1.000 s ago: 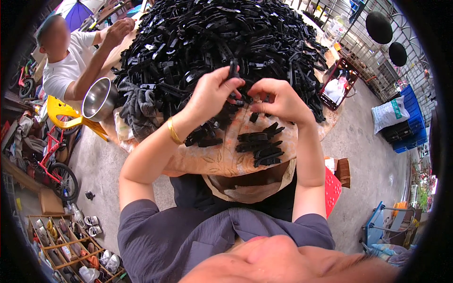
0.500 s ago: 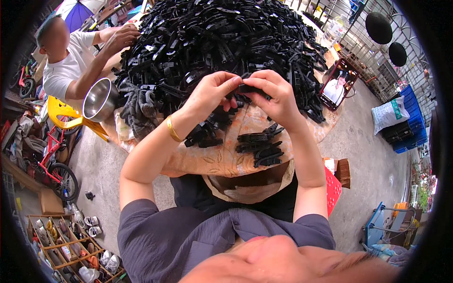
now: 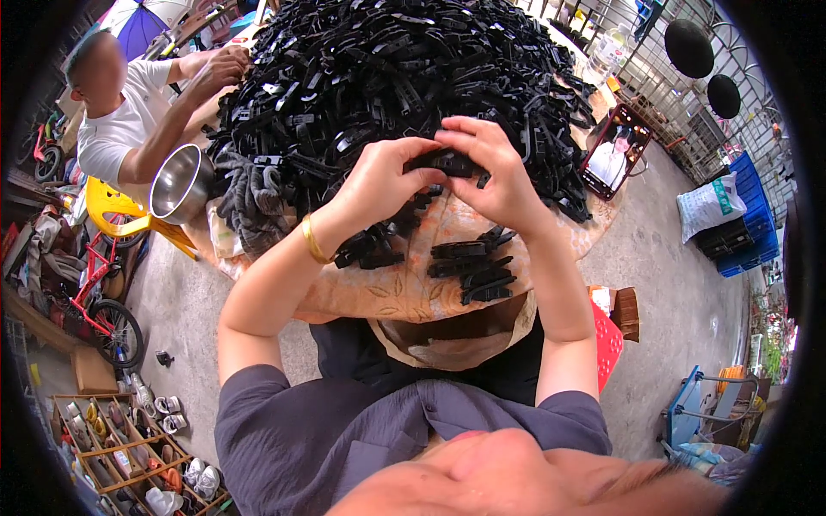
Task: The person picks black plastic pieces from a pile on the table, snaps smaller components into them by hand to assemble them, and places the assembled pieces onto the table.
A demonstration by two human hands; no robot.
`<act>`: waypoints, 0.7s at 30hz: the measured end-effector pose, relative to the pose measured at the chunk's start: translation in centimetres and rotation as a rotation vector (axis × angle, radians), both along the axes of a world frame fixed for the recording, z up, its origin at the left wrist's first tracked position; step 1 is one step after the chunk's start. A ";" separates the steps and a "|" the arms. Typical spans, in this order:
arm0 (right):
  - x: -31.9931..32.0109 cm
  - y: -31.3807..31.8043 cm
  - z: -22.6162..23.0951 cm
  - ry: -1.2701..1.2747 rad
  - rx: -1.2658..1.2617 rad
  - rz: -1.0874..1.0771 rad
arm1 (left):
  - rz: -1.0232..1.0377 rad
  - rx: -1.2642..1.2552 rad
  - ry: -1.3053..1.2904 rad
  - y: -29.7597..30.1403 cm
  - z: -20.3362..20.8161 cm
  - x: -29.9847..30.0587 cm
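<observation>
Both hands pinch one black clip (image 3: 449,161) between them above the bench (image 3: 413,288). Left hand (image 3: 379,181): fingers curled, grip closed on clip's left end; gold bangle (image 3: 312,242) at wrist. Right hand (image 3: 495,172): fingertips closed on clip's right end, thumb beneath. Clip held level, just over near edge of big black clip pile (image 3: 387,77). Small stack of clips (image 3: 473,271) lies on bench below right wrist; another cluster (image 3: 374,248) below left hand. Far left: another person's hands (image 3: 219,69) at pile; steel bowl (image 3: 179,182) beside them.
</observation>
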State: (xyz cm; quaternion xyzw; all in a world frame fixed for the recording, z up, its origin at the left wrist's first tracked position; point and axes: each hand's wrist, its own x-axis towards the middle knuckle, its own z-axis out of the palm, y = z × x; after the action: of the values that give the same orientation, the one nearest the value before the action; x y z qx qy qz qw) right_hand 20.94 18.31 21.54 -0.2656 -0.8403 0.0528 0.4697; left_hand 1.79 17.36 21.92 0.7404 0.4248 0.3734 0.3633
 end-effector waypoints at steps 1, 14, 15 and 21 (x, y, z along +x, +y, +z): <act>0.1 -0.1 0.2 0.000 0.000 0.002 | 0.006 0.089 0.053 -0.2 0.3 -0.1; 1.5 -0.1 0.4 0.202 -0.755 0.159 | -0.059 0.410 0.107 -0.6 1.0 -0.3; 1.6 0.5 -0.3 0.338 -0.794 0.201 | -0.091 0.188 0.137 -0.9 1.5 0.0; 1.6 1.7 -1.7 -0.142 -0.199 -0.322 | -0.477 0.153 0.381 -2.4 0.2 1.5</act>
State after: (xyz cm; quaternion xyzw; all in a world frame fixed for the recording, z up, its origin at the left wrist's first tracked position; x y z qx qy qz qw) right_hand 22.58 19.98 19.81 -0.4446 -0.8087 0.0410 0.3830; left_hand 3.27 14.93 22.09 0.9010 0.2703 0.1630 0.2977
